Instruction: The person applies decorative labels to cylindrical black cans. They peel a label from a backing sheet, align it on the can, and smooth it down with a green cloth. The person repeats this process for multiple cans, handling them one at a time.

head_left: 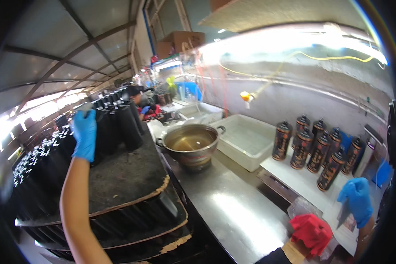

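Note:
My left hand [84, 134], in a blue glove, reaches up among tall black cylinders [128, 127] standing on a stack of dark boards at the left. Its fingers are bent closed around a small pale grey thing [85, 107], too blurred to name. At the right, my right hand [357, 200], also blue-gloved, is closed just in front of printed black aerosol cans [302, 147]. What it holds, if anything, is hidden. Below it lies a pale, partly clear sheet [345, 222]. The cans stand on a white board [290, 178]; the nearest can [331, 169] leans or looks tilted.
A two-handled metal pot [192, 152] with brownish liquid stands on the steel table [233, 215]. Behind it are a white tub [246, 165] and another white basin [213, 115]. Red cloth [311, 233] lies at the front edge. Another person [138, 99] works farther along.

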Demonstrator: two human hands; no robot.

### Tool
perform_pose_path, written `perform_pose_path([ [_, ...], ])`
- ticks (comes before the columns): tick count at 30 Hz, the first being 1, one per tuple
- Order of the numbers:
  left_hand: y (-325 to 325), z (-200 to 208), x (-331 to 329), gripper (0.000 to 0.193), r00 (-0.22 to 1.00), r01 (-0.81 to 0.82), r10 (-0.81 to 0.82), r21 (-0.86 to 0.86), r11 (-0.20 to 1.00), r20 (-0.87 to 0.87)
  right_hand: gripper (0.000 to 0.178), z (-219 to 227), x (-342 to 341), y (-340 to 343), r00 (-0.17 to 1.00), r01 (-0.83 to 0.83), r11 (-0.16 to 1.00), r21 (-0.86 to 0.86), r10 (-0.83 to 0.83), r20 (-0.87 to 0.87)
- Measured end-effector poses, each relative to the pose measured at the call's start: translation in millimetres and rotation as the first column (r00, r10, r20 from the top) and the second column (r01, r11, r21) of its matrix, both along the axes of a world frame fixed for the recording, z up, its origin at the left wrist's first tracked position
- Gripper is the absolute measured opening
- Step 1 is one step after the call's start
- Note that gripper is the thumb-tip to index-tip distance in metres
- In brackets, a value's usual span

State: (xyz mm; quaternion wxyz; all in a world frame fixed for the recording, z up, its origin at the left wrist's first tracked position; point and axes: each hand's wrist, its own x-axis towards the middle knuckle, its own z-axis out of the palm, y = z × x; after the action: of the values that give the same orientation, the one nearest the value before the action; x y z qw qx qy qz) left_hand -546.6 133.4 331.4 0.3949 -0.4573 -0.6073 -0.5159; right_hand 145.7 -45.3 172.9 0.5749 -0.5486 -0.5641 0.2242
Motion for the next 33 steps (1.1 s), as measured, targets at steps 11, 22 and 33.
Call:
perform_pose_path([
  [11,-172,-112,270,0.07,0.362,0.805,-0.918,0.444,0.394,0.159,0.054,-13,16,-5,0.987,0.141,0.965,-0.219,-0.121,0.105],
  [22,-116,-302,543,0.032,-0.353,0.725,-0.377,-0.004,-0.689,0.856,0.025,-108,132,-164,0.666,0.688,0.668,-0.282,-0.427,0.612],
  [33,-162,-348,516,0.087,-0.188,0.648,-0.201,-0.032,-0.761,0.962,0.044,-173,119,-138,0.386,0.751,0.654,-0.093,-0.319,0.866],
])
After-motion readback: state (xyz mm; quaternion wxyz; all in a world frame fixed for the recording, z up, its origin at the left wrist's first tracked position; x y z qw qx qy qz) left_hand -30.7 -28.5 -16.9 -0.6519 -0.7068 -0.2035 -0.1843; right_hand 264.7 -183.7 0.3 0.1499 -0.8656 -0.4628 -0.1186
